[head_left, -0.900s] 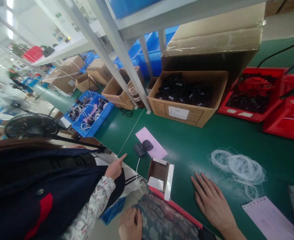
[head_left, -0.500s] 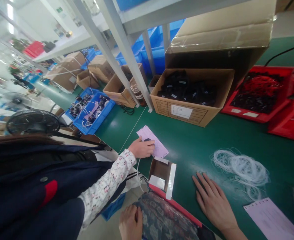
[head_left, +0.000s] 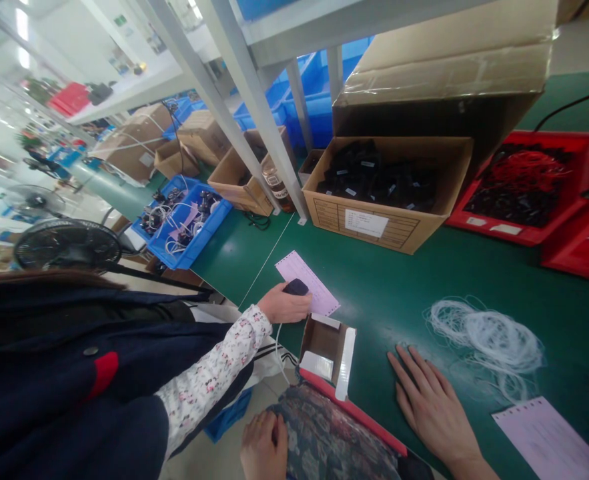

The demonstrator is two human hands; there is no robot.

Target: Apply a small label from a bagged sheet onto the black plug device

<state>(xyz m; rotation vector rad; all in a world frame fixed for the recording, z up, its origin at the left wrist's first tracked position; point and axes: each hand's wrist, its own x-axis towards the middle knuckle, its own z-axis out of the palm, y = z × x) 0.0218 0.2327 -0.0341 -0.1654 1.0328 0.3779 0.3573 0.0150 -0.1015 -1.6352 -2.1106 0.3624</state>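
Green tabletop (head_left: pixel 394 293) lies under my flat, splayed right hand (head_left: pixel 437 410); my left hand (head_left: pixel 265 443) curls by patterned fabric (head_left: pixel 337 437), its grip I can't tell from here. An open box (head_left: pixel 345 363) sits beyond, between them; the carton label (head_left: pixel 365 223) is unreadable.

So your right hand (head_left: pixel 431 403) is palm-down, fingers spread, on the green tabletop (head_left: pixel 384 287), which is smooth and kinda shiny. Off to its right there's a messy, loose coil of thin whitish line (head_left: pixel 494 340), stray loops trailing down to a pink slip (head_left: pixel 549 433). That slip lies flat with a hole-punched edge, print too blurry to read. Other side, near the table edge: a small open carton (head_left: pixel 345 363), brown inside, white flaps out. Your left hand (head_left: pixel 265 440) is curled beside some dark patterned cloth (head_left: pixel 334 427); can't tell if it's gripping any.
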